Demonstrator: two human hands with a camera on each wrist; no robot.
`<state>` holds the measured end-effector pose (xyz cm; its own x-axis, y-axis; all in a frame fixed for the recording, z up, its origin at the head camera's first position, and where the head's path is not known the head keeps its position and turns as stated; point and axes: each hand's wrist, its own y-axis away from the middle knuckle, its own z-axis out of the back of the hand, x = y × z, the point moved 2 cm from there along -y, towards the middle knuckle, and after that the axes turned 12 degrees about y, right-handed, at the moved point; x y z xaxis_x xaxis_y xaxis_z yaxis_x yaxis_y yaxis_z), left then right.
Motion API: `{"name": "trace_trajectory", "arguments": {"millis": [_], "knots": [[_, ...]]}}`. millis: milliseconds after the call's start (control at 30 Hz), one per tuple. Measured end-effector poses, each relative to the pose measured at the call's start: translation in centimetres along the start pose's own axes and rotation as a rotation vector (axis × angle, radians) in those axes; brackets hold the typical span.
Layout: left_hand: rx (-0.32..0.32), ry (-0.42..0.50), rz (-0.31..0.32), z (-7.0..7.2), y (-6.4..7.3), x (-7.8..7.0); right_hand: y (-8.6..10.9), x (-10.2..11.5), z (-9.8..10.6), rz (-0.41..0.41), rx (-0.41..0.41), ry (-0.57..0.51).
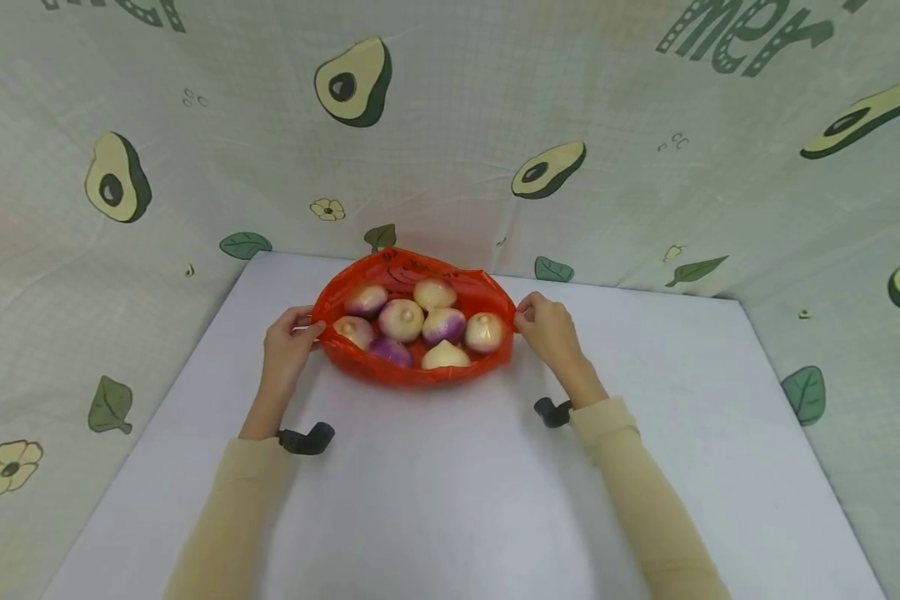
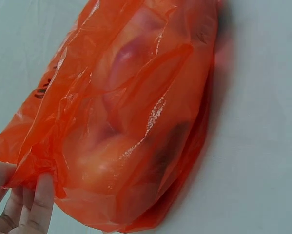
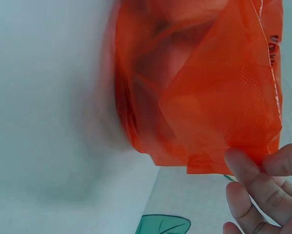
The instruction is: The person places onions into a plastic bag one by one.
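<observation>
A red plastic bag (image 1: 420, 377) with its mouth spread wide stands toward the back of the table. Inside it lie several purple-and-white turnips or onions (image 1: 401, 320), round with pale tops. My left hand (image 1: 288, 342) pinches the bag's left rim between thumb and fingers, as the left wrist view also shows with its fingers (image 2: 44, 200) at the gathered film. At the opposite end, my right hand (image 1: 551, 333) pinches the right rim. In the right wrist view the thumb and index finger (image 3: 245, 168) grip the bag's corner, and the vegetables show dimly through the film.
The white table (image 1: 435, 500) extends in front of the bag and to both sides. Behind it hangs a pale cloth (image 1: 450, 100) printed with avocados, leaves and flowers. A black wrist camera (image 1: 307, 439) sits on the left wrist, another black camera (image 1: 552, 412) on the right.
</observation>
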<state>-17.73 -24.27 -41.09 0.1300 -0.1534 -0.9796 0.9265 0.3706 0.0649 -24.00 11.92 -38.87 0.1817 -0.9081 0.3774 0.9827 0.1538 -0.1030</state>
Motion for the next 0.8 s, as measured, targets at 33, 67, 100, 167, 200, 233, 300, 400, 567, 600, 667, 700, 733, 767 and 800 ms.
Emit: {"name": "trace_trajectory", "arguments": {"millis": [33,67,100,167,200,233,300,400,567,600,667,700,733,767,800], "knots": [[0.005,-0.001,0.0,-0.1,-0.3,-0.1,-0.3,0.0,0.0,-0.004,-0.003,-0.001],[0.01,0.001,-0.001,-0.2,-0.7,-0.2,-0.5,-0.1,0.0,-0.007,-0.006,-0.003],[0.014,0.005,-0.001,-0.4,-1.0,-0.3,-0.8,-0.1,0.0,-0.01,-0.01,-0.006],[0.018,0.01,-0.003,-0.6,-1.7,-0.4,-1.4,-0.1,-0.1,-0.015,-0.015,-0.013],[0.02,0.01,-0.003,-0.6,-2.1,-0.4,-1.7,-0.1,-0.2,-0.018,-0.017,-0.019],[0.023,0.011,-0.003,-0.7,-2.4,-0.5,-1.9,-0.1,-0.2,-0.021,-0.019,-0.023],[0.029,0.002,-0.005,-0.8,-3.0,-0.6,-2.3,-0.1,-0.3,-0.025,-0.022,-0.032],[0.046,-0.052,-0.036,-1.0,-3.8,-1.0,-2.9,0.0,-0.4,-0.027,-0.017,-0.031],[0.085,-0.194,-0.124,-1.2,-5.0,-1.8,-3.5,0.3,-0.6,-0.031,-0.022,-0.008],[0.094,-0.218,-0.135,-1.2,-5.1,-1.9,-3.6,0.4,-0.6,-0.033,-0.023,-0.009],[0.112,-0.255,-0.144,-1.2,-5.5,-2.2,-3.6,0.5,-0.7,-0.027,-0.029,-0.002],[0.121,-0.27,-0.146,-1.2,-5.5,-2.3,-3.5,0.6,-0.7,-0.021,-0.031,0.0],[0.13,-0.289,-0.144,-1.2,-5.6,-2.4,-3.3,0.6,-0.7,-0.011,-0.032,0.007],[0.137,-0.305,-0.142,-1.2,-5.5,-2.5,-3.2,0.7,-0.8,0.001,-0.034,0.01],[0.145,-0.319,-0.143,-1.1,-5.5,-2.6,-3.0,0.7,-0.8,0.013,-0.034,0.014]]}}
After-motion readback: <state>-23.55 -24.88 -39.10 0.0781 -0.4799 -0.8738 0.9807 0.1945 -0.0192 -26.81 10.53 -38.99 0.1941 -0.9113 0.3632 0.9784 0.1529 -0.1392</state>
